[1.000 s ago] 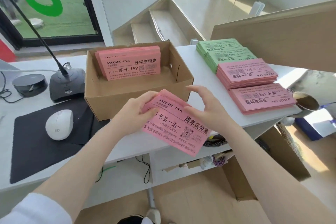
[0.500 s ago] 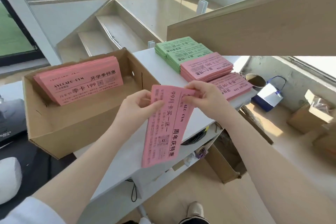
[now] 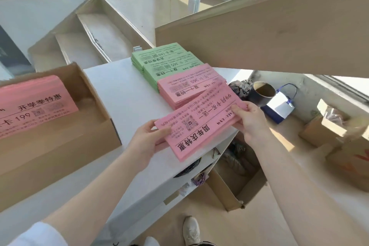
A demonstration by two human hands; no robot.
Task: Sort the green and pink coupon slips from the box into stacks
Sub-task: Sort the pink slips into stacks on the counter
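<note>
Head view looks down on both hands holding a bundle of pink slips (image 3: 196, 124) between them, above the near right corner of the white table (image 3: 123, 94). The left hand (image 3: 147, 142) grips the bundle's near-left end, thumb on top and fingers curled underneath. The right hand (image 3: 249, 120) pinches the far-right end, thumb pressed on the printed face, fingers hidden below the paper. The bundle lies slanted, its print upside down to the wearer.

Just beyond the bundle, touching or slightly overlapped by its far edge, sits a pink stack (image 3: 189, 84) on the table. Whether another pile lies beneath the bundle cannot be told. Beyond that, farther from both hands, two green stacks (image 3: 165, 62) lie one partly over the other.

Off to the left of the left hand stands the open cardboard box (image 3: 60, 146), with more pink slips in the box (image 3: 34, 104) leaning against its far wall.

Past the right hand, below table level, are a dark cup (image 3: 261, 92) and a blue-and-white bag (image 3: 281, 106). Cardboard cartons (image 3: 339, 136) sit on the floor to the right of that hand, and a shoe (image 3: 191, 229) shows under the arms.
</note>
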